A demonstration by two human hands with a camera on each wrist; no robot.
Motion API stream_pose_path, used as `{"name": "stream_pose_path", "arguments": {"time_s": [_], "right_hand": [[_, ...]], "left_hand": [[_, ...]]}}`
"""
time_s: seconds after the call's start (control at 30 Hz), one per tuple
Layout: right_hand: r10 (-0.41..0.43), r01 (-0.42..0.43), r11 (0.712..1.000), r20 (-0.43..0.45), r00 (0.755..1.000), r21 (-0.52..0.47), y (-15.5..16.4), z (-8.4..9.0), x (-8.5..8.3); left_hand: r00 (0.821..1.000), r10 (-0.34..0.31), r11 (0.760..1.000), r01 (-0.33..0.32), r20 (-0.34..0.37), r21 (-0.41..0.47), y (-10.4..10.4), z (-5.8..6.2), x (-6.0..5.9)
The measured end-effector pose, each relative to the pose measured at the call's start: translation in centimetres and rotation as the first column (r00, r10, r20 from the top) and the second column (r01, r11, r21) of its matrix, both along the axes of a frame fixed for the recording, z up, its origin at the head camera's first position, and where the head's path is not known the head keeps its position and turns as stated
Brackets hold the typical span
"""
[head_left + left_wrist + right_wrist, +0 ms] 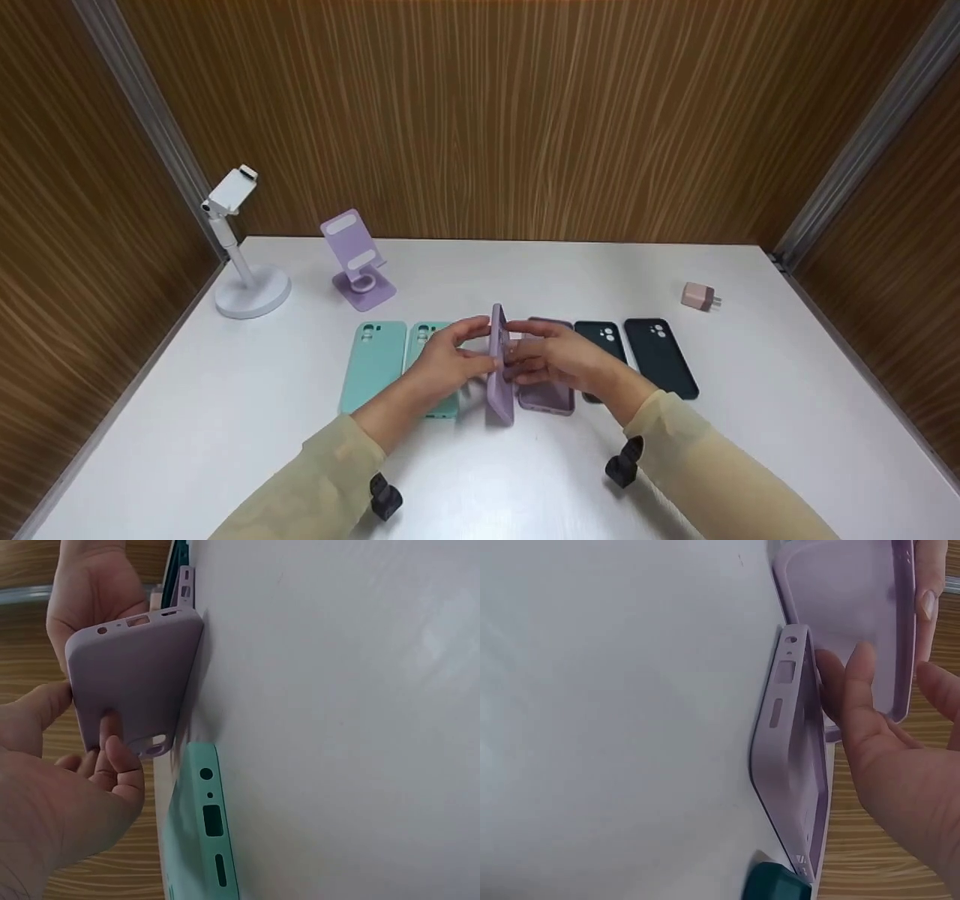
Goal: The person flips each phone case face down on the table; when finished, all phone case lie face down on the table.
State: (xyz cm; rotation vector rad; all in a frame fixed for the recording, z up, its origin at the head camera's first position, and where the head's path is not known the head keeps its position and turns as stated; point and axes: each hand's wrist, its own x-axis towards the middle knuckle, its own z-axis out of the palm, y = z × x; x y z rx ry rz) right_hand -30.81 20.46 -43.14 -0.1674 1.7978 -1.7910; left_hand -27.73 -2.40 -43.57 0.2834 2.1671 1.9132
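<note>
Observed from the head view: the raised lilac case (498, 367) stands on its long edge on the white table (750, 420), its lower end touching the tabletop. It hides part of the second lilac case (546, 396), which lies flat just right of it. The hands cover most of the mint case (429, 339) just left of it.

Grip: the left hand (448, 363) pinches the raised lilac case from its left, thumb on one long edge and curled fingers on its back. The right hand (556, 355) meets it from the right, fingers reaching into its hollow side; how firmly they press cannot be told.

Count: two lilac cases, two mint cases (the outer one (372, 364) further left), two dark cases (660, 355) to the right. Behind the raised case: one lilac stand (355, 259), one white stand (241, 247), one pink plug (700, 297) at far right.
</note>
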Motion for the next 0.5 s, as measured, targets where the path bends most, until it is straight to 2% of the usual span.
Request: {"name": "stream_pose_path", "arguments": {"time_s": [0.5], "right_hand": [[-0.021, 0.02, 0.998, -0.019, 1.0, -0.061, 0.64, -0.23, 0.81]], "left_hand": [[0.99, -0.14, 0.99, 0.141, 0.018, -0.024, 0.28, -0.36, 0.32]]}}
